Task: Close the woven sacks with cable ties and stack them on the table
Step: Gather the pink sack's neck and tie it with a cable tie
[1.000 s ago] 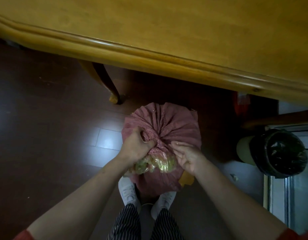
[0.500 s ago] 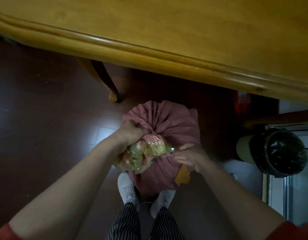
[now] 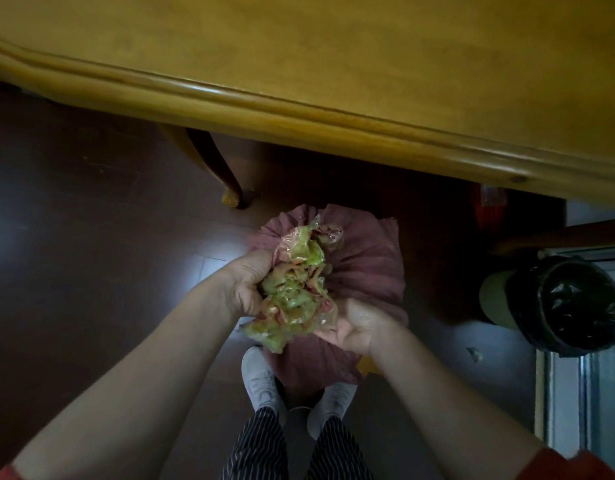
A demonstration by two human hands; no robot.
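A full reddish-pink woven sack [image 3: 365, 268] stands on the dark floor in front of my feet. Its mouth is gathered into a crumpled bunch with a greenish plastic liner [image 3: 295, 289] sticking up. My left hand [image 3: 245, 289] grips the bunch from the left, fingers curled round it. From the lower right, my right hand [image 3: 358, 327] cups the same bunch, fingers curled under the plastic. No cable tie shows. The wooden table [image 3: 333, 64] fills the top of the view, its moulded edge just beyond the sack.
A curved table leg [image 3: 212, 168] stands left of the sack. A bin lined with a black bag [image 3: 569, 303] sits at the right, next to a metal door frame [image 3: 555, 393]. Something orange-red [image 3: 489, 206] lies under the table edge. My white shoes [image 3: 261, 379] touch the sack's base.
The gathered mouth has been pulled up and opened out, so more of the greenish liner shows. My right hand moved from the sack's side to under the bunch.
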